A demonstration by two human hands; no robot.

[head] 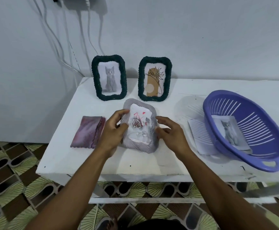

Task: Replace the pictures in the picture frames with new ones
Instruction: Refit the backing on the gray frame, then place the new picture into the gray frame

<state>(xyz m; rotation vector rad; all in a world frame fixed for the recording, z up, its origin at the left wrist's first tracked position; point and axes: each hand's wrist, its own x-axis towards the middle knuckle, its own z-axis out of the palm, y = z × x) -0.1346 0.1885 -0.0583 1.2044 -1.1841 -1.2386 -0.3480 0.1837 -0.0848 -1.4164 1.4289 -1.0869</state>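
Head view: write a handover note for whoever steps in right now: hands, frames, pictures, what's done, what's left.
Left hand grips the grey frame, rose picture inside. Right hand at its right edge; grip unclear.
Two green frames stand behind: cat frame, flower frame. Loose cat picture lies in the purple basket.
Done: cannot tell. Left: finish the grey frame at least.

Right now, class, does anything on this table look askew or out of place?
At the right, a loose sheet lies crooked, partly under the purple basket; the cat picture inside it lies slanted. The held grey frame looks fine.
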